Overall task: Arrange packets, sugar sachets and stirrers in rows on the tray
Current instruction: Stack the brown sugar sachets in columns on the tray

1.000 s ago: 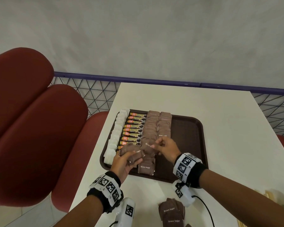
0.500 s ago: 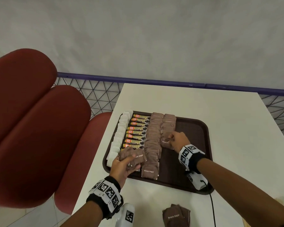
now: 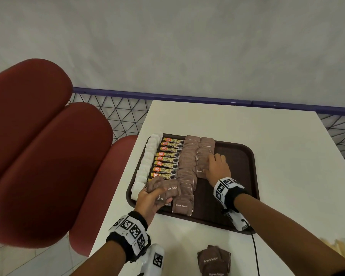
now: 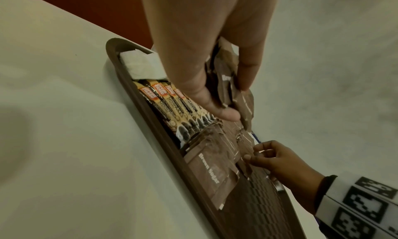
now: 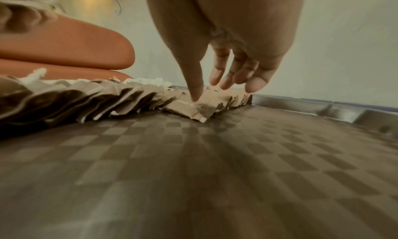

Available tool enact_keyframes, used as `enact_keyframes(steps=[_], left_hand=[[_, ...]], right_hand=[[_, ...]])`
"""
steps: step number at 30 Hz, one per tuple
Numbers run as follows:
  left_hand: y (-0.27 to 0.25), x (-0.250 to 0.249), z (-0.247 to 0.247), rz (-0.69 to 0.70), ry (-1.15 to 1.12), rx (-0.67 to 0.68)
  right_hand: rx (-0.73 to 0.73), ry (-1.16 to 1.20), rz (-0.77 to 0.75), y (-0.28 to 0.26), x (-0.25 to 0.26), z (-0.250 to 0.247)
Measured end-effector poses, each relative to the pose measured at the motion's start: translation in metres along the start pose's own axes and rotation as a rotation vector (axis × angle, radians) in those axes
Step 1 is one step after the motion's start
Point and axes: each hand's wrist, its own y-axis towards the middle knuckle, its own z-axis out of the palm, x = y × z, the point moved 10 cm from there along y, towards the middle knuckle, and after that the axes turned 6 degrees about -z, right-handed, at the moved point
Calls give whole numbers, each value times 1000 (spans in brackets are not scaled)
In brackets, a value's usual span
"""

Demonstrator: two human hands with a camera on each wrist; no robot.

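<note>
Head view: left grip [image 3: 150,198] clamped on brown sugar sachets [image 3: 168,191], right grip [image 3: 217,168] fingers apart, flat on tray [image 3: 247,176] row

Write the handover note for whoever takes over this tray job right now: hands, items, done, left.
Left hand: grips a bunch of brown sugar sachets over the tray's near left corner.
Right hand: fingers extended, pressing on the near end of the second brown sugar row.
Tray: from the left, a row of white sachets, a row of coffee granule sticks, then the full first brown sugar row.
Done: three rows; the fourth is about half laid.
Left: finish the fourth row from the held bunch and the spare sachets on the table. No stirrers on the tray yet; its right half is bare.
</note>
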Motion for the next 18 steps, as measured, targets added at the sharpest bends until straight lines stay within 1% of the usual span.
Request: enact_keyframes(steps=[3,5,6,8,11,14,16,18], left_hand=[[-1,0,-1,9,16,-19],[-2,-1,1,19,27,-18],[-3,-1,4,22,33,-13],[-4,-2,7,30,41,-6],[-7,-1,13,37,61,-3],[-8,-2,18,51,86,-1],[-8,-2,21,59,90,6],[-8,-4,23,62,94,15]], right_hand=[[-78,142,-79,-9,11,-12],[-96,331,-131,-17,21,-19],[-82,423,-154,-22,27,-20],[-11,575,-202,-31,41,-20],[87,710,-270,-42,62,-20],[225,852,-276,-49,77,-14],[318,894,-268,-53,83,-6],[333,894,-273,-54,85,-3]])
